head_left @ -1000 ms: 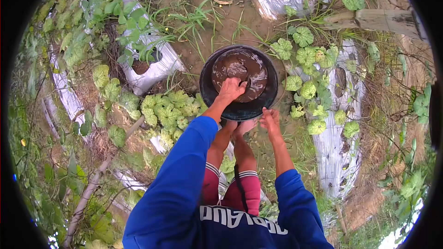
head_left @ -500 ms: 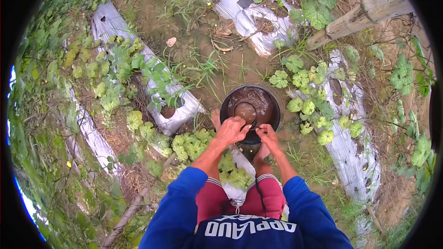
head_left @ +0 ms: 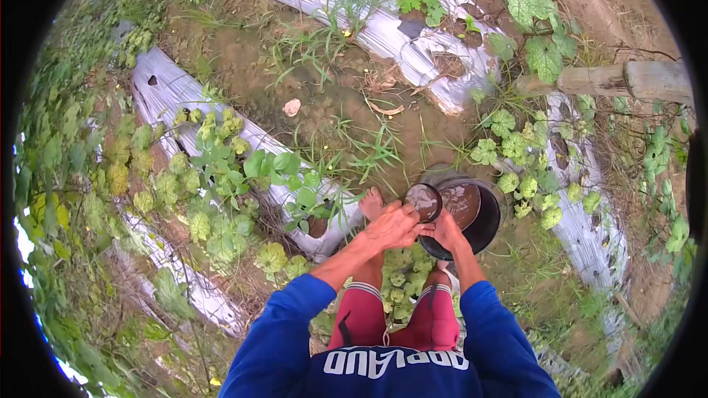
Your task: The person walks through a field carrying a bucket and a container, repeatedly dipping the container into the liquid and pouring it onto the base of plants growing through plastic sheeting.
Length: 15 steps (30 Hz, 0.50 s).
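A small round dark-rimmed cup point(head_left: 423, 200) of muddy brown water is held by both hands just over the left side of a black bucket point(head_left: 483, 239). My left hand point(head_left: 396, 227) is closed on the cup's near left edge. My right hand point(head_left: 447, 232) is closed by the cup's near right edge, its fingertips close to the left ones; part of its grip is hidden. Brown water with pale foam point(head_left: 463, 203) shows inside the bucket, which stands on the ground in front of my feet.
Silver plastic-covered beds point(head_left: 243, 136) run on both sides, with leafy vines point(head_left: 516, 140) over them. A bamboo pole point(head_left: 597, 81) juts in from the right. My bare foot point(head_left: 372, 204) is left of the bucket. Grass point(head_left: 369, 151) grows on the wet soil ahead.
The cup has come up out of the bucket's middle to its left side, carrying water, with both hands at it. The view has shifted, so the bucket appears farther right and lower.
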{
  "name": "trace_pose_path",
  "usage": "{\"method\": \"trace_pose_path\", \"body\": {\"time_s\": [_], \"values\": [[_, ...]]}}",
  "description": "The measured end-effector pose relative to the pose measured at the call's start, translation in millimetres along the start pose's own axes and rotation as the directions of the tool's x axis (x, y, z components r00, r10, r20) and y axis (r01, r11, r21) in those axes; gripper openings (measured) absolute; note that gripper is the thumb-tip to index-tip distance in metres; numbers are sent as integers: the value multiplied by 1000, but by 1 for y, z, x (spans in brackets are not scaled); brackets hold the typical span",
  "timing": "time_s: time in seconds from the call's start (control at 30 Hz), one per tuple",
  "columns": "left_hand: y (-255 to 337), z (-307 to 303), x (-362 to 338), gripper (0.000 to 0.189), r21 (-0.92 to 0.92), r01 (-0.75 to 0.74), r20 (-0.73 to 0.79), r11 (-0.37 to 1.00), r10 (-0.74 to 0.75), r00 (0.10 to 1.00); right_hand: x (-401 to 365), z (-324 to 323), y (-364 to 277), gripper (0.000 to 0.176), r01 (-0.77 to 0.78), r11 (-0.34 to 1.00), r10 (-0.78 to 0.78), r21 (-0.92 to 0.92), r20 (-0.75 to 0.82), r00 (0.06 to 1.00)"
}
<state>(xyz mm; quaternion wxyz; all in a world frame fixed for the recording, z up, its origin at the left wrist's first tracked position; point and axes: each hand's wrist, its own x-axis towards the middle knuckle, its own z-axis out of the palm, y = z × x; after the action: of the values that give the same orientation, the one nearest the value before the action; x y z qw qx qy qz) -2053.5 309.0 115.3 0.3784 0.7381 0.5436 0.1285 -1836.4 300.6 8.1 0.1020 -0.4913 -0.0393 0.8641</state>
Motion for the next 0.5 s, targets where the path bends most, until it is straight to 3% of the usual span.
{"method": "trace_pose_path", "body": {"time_s": [0.03, 0.17, 0.3, 0.5], "values": [[-12, -8, 3, 17, -2, -14, 19, 1000, 14, 1000, 9, 15, -3, 56, 57, 998, -58, 24, 45, 997], [-47, -50, 32, 15, 22, -64, 29, 998, 64, 998, 45, 69, -34, 50, 96, 982, -93, 160, -25, 995], [-70, -88, 81, 19, 68, -89, 128, 994, 80, 989, 74, 89, -80, 47, 153, 968, -146, 197, -54, 988], [-86, -119, 187, 18, 56, -155, 62, 986, 151, 986, 110, 85, -176, 56, 260, 938, -230, 227, -150, 962]]}}
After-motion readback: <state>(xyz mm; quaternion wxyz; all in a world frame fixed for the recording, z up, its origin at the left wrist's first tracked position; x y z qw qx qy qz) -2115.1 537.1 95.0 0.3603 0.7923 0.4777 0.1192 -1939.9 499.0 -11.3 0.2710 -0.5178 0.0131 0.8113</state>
